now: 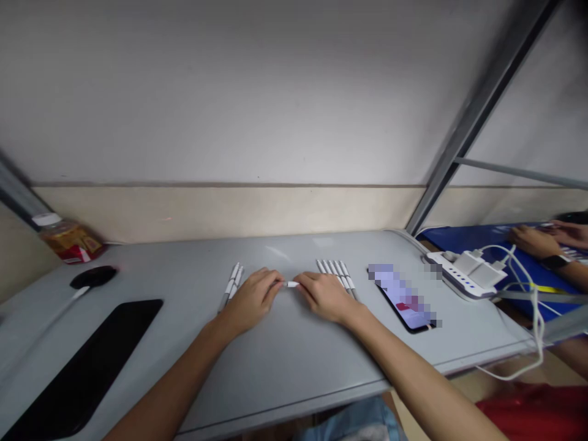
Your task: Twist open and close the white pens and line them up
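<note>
My left hand [252, 299] and my right hand [325, 296] meet at the middle of the grey table [285, 355], fingers curled, both pinching one small white pen [291, 284] between them. A few white pens [232, 285] lie just left of my left hand. Several more white pens [337, 272] lie in a row behind my right hand.
A phone [407, 300] with a lit screen lies right of my right hand. A white power strip [463, 275] with chargers and cables sits at the right edge. A black pad [87, 361], a black mouse [93, 277] and a jar [68, 240] are at left. Another person's hands [537, 240] work at far right.
</note>
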The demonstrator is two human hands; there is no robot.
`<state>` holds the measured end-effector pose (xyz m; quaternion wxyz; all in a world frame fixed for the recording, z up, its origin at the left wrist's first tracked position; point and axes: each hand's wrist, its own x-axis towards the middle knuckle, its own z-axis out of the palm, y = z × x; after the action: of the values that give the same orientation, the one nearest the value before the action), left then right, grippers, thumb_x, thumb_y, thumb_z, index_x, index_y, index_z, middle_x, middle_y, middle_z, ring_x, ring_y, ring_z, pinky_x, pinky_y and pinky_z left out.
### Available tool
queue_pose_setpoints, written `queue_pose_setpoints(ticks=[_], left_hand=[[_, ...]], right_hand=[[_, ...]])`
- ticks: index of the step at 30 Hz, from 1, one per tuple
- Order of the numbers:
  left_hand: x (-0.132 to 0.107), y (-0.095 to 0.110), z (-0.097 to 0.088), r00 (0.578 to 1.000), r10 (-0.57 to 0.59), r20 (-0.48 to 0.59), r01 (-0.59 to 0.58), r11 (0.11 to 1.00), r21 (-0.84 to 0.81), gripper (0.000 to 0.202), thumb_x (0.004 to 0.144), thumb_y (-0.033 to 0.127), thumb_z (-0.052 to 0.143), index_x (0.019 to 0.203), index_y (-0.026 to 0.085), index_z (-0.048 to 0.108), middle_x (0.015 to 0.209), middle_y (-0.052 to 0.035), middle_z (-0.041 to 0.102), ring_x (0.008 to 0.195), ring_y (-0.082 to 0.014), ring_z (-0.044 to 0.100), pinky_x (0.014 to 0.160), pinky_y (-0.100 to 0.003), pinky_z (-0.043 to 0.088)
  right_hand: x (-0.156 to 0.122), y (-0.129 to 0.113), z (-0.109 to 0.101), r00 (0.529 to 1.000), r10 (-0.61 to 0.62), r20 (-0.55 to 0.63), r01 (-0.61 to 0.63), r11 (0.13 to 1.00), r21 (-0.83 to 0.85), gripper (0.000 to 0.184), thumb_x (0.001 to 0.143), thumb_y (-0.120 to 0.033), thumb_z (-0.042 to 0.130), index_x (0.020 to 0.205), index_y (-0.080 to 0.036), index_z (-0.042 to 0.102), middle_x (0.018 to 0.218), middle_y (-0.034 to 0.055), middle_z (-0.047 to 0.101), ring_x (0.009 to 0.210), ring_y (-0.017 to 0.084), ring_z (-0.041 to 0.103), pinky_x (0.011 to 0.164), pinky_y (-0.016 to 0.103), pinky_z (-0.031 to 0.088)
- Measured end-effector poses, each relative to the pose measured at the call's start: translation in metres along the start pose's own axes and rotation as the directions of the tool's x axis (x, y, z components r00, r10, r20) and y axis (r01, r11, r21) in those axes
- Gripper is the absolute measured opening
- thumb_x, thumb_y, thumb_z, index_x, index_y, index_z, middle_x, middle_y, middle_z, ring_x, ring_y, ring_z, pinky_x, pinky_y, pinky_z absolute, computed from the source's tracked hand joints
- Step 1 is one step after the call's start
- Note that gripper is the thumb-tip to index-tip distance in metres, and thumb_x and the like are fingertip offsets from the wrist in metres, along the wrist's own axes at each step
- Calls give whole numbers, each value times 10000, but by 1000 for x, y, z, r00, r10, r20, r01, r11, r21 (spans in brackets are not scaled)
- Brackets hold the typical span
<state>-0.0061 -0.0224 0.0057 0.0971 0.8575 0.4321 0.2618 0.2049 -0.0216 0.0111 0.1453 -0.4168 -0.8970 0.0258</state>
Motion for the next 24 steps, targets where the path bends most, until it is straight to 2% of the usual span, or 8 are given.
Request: queue_pose_setpoints(ticks=[3, 7, 11, 14, 16, 19, 22, 24], left_hand=[[-1, 1, 1, 994, 9, 111, -17, 997, 73, 293, 982, 274, 315, 900, 192, 584, 834, -23, 616, 779, -162, 552, 734, -304, 415], [-2, 4, 2, 994, 89, 57, -103, 942, 319, 316, 953, 166, 319, 732, 174, 545, 720, -43, 570, 732, -186, 504, 692, -326, 378], [-1, 6, 0, 982, 186, 31, -180, 873, 454, 301, 943, 132, 330, 744, 169, 553, 737, -54, 585, 758, -198, 490, 695, -340, 350], [0, 3, -1, 988, 151, -17, -129, 893, 431, 243, 958, 210, 366, 837, 175, 574, 793, -50, 611, 779, -199, 500, 714, -341, 353], [0, 1, -2, 993, 95, -66, -62, 921, 383, 231, 966, 255, 367, 907, 184, 579, 846, -45, 630, 811, -200, 511, 751, -348, 362], [0, 1, -4, 996, 57, -72, -33, 954, 299, 247, 971, 307, 363, 964, 194, 583, 914, -42, 641, 873, -202, 525, 804, -358, 373], [-2, 5, -4, 996, 86, 6, -85, 976, 199, 251, 962, 343, 384, 1024, 205, 585, 978, -45, 633, 946, -203, 528, 849, -358, 387], [-3, 7, -3, 996, 81, 33, -85, 986, 144, 257, 964, 342, 376, 1051, 215, 581, 998, -41, 625, 970, -197, 528, 873, -356, 394]], right_hand=[[0, -1, -2, 1000, -24, 9, 24, 999, -24, 307, 994, -306, 323, 1063, -195, 600, 986, 91, 677, 796, 190, 608, 634, 283, 306], [-1, -3, 0, 1000, -2, 17, 0, 998, 69, 354, 997, -353, 317, 1040, -184, 626, 811, 86, 687, 686, 186, 593, 619, 284, 301], [1, 3, 5, 998, -1, -56, 22, 922, 386, 327, 981, -360, 380, 1000, -198, 663, 786, 45, 676, 667, 141, 558, 641, 256, 333], [6, 14, 10, 981, 150, -119, -46, 786, 616, 249, 877, -380, 571, 1022, -201, 666, 742, 9, 641, 632, 121, 512, 627, 241, 348], [10, 21, 12, 941, 313, -126, -100, 615, 782, 292, 762, -380, 698, 979, -190, 662, 704, -8, 608, 605, 116, 493, 607, 241, 355], [13, 29, 10, 882, 470, -45, -50, 187, 981, 316, 655, -346, 784, 881, -177, 642, 682, -23, 573, 605, 105, 486, 605, 234, 371], [14, 31, 4, 869, 494, 37, 70, -197, 978, 273, 695, -344, 755, 867, -175, 626, 793, 3, 594, 703, 113, 527, 647, 233, 412], [14, 32, 1, 875, 474, 94, 104, -373, 922, 275, 753, -388, 703, 918, -191, 603, 797, 3, 586, 677, 110, 525, 601, 230, 424]])
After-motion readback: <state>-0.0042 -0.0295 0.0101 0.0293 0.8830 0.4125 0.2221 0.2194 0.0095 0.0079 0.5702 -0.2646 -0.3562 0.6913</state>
